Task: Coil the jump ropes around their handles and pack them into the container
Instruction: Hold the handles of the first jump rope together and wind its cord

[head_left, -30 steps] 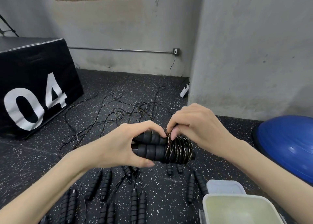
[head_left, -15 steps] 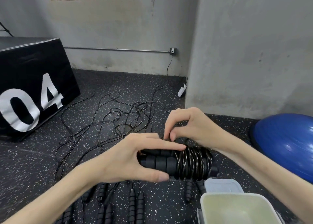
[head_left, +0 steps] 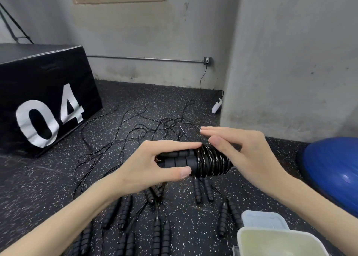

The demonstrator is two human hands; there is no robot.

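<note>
My left hand (head_left: 155, 164) grips a pair of black foam jump rope handles (head_left: 180, 159) held side by side in the air. Shiny black rope coil (head_left: 212, 161) is wound tightly around their right end. My right hand (head_left: 244, 155) lies against the coil's right side with fingers stretched out straight and thumb on top of the coil. A short free rope end (head_left: 183, 131) sticks up behind the coil. The white container (head_left: 275, 240) stands open at the bottom right, nothing visible inside.
Several more black-handled jump ropes (head_left: 160, 234) lie in pairs on the speckled floor below my hands, their cords tangled (head_left: 135, 131) farther back. A black box marked 04 (head_left: 44, 100) stands left, a blue balance dome (head_left: 333, 170) right, the container's lid (head_left: 263, 220) beside the container.
My right hand stopped pinching the rope above the coil and spread its fingers flat against the coil. The view shifted slightly; the handles stay in my left hand.
</note>
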